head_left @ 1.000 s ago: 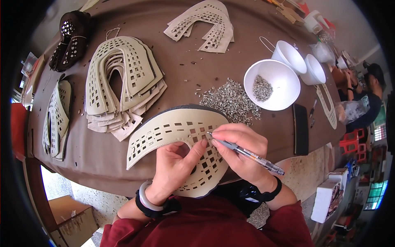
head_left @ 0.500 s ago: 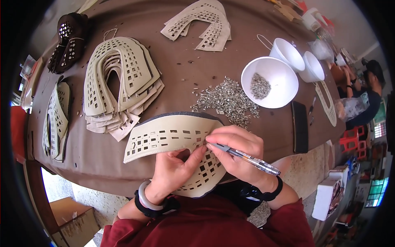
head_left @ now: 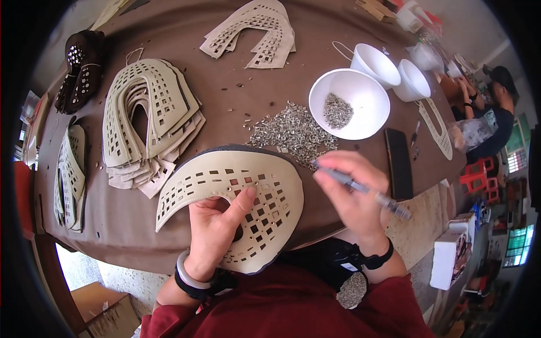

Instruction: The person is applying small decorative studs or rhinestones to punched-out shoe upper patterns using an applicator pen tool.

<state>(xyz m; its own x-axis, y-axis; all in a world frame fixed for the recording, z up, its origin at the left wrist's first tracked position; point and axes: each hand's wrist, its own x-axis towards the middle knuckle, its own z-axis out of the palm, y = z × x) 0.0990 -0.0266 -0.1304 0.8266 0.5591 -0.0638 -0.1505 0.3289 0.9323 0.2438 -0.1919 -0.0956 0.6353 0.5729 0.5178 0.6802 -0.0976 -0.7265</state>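
The left hand (head_left: 217, 225) comes up from the near edge of the desk (head_left: 236, 107), palm down, fingers bent. It grips a cream cut-out piece (head_left: 236, 191), a curved sheet punched with square holes. The thumb lies on top of the piece near its middle and the other fingers curl under its inner curve. The wrist wears a grey bangle and a dark band.

The piece lies at the near edge of the desk, partly overhanging it toward the person's red-clad body. A dark layer shows along its outer rim.

The right hand (head_left: 352, 194) is lifted just right of the piece, closed around a pen (head_left: 360, 187). The pen slants from its tip at upper left to its end at lower right. The tip sits at the near edge of a heap of small metal bits (head_left: 293, 132) and does not touch the piece. The right wrist wears a black band.

Behind the heap a white bowl (head_left: 360, 115) holds more bits. Two white cups (head_left: 394, 70) lean toward the far right edge. A flat black slab (head_left: 399, 163) lies near the right edge.

A stack of cream pieces (head_left: 146, 118) sits left of centre. Another stack (head_left: 253, 31) lies at the far edge, and a third (head_left: 70, 177) at the left edge. A dark brown punched piece (head_left: 81, 70) lies at the far left corner.

Off the desk, low on the right, stands a white box (head_left: 448, 256). A brown carton (head_left: 98, 310) sits on the floor at lower left. Another person (head_left: 496, 107) sits beyond the right edge.
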